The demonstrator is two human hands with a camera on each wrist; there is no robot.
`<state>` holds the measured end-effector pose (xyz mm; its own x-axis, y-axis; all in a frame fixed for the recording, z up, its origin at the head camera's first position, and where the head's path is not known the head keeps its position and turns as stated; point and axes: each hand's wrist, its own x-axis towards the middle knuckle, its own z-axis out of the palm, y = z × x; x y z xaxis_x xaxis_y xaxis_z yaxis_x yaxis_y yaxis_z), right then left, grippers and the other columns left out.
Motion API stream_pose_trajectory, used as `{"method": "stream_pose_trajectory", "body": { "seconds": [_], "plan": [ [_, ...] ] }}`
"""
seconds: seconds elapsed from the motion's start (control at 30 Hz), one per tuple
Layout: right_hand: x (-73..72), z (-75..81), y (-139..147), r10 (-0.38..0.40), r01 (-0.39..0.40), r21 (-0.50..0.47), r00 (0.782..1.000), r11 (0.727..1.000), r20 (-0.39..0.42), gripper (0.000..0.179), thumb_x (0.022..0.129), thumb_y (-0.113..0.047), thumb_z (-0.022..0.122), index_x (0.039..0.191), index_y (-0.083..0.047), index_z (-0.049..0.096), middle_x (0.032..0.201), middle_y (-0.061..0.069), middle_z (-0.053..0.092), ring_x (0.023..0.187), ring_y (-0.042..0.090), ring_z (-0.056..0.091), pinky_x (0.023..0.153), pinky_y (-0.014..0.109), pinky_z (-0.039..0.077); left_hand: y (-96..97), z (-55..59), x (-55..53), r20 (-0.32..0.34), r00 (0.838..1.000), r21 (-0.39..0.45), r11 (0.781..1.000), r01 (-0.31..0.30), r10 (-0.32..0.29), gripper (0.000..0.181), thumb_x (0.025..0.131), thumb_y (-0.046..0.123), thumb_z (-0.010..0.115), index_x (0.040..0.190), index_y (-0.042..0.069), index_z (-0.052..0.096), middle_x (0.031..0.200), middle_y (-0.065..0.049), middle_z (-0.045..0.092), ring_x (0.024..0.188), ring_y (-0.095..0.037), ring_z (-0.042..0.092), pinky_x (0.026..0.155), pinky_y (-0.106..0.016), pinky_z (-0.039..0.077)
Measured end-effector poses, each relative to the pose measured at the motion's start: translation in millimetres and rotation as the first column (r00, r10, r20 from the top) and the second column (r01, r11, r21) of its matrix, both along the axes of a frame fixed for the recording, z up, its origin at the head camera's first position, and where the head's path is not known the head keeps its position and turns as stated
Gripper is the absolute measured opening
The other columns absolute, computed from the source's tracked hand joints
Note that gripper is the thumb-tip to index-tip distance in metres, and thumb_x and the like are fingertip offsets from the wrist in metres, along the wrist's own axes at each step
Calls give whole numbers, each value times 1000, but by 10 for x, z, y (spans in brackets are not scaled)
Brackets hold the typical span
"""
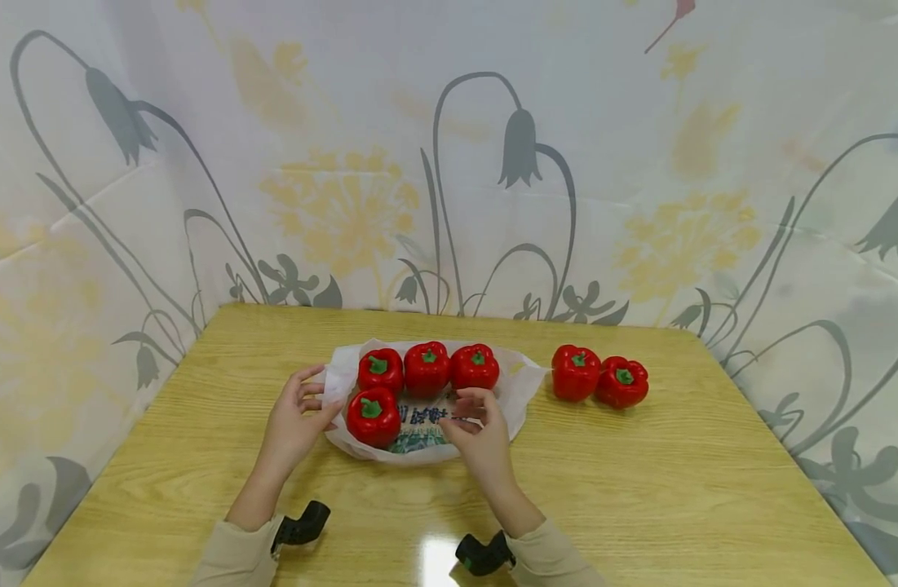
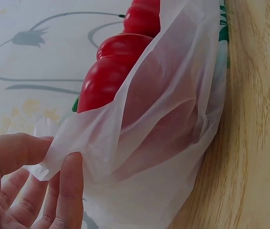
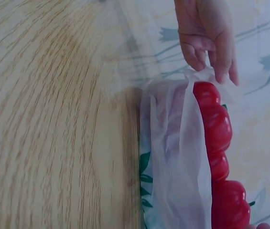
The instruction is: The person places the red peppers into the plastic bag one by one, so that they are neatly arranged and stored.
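A thin white plastic bag [image 1: 440, 452] lies spread open on the table, with dark lettering and green print showing inside it. Several red bell peppers [image 1: 427, 369] with green stems sit in it, three along the back and one at the front left [image 1: 373, 417]. My left hand [image 1: 290, 425] pinches the left edge of the bag between thumb and fingers, as the left wrist view shows close up at the bag's film [image 2: 168, 129]. Over the bag's right part, my right hand [image 1: 487, 440] has loosely bent fingers, thumb apart, holding nothing; its fingertips are just below the rightmost pepper [image 1: 475, 366].
Two more red bell peppers [image 1: 575, 373] stand side by side on the wooden table [image 1: 683, 489], right of the bag's corner. Behind the table hangs a pale cloth [image 1: 610, 98] with flower prints. A dark wrist device [image 1: 302, 526] is worn on each arm.
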<state>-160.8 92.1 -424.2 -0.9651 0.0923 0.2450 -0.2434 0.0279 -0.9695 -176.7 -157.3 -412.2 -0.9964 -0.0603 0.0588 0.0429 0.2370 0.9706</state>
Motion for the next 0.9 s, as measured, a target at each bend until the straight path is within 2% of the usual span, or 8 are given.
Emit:
{"method": "stream_pose_trajectory", "body": {
  "seconds": [0.5,0.63,0.77,0.9],
  "plan": [
    [-15,-30,277,-123,122,-28,992,992,-13,37,77,14,66,110,11,49,103,27,49,95,37,52,78,22,51,18,6,-3,-3,1000,-11,1000,1,-1,59,86,3,65,138,10,38,114,-17,47,90,-24,52,64,-26,55],
    [-8,-31,345,-159,159,-27,987,987,-14,37,76,16,66,109,12,49,102,26,49,92,34,53,77,20,50,17,-3,-10,-2,1000,-9,1000,4,-4,59,86,3,65,138,10,37,114,-17,47,90,-23,52,64,-26,55],
    [-1,-32,411,-205,205,-13,979,979,0,37,75,16,66,108,12,50,99,19,51,91,33,54,75,19,50,18,-2,-12,4,1000,-8,1000,4,-4,59,87,4,65,138,10,37,115,-17,47,90,-23,51,64,-26,55],
    [11,-33,481,-235,235,-8,972,972,20,37,75,15,66,108,12,50,100,21,52,91,30,54,75,18,50,13,1,-8,14,1000,-10,1000,-3,4,59,87,4,65,138,10,37,115,-17,47,90,-23,51,64,-26,55]
  ]
}}
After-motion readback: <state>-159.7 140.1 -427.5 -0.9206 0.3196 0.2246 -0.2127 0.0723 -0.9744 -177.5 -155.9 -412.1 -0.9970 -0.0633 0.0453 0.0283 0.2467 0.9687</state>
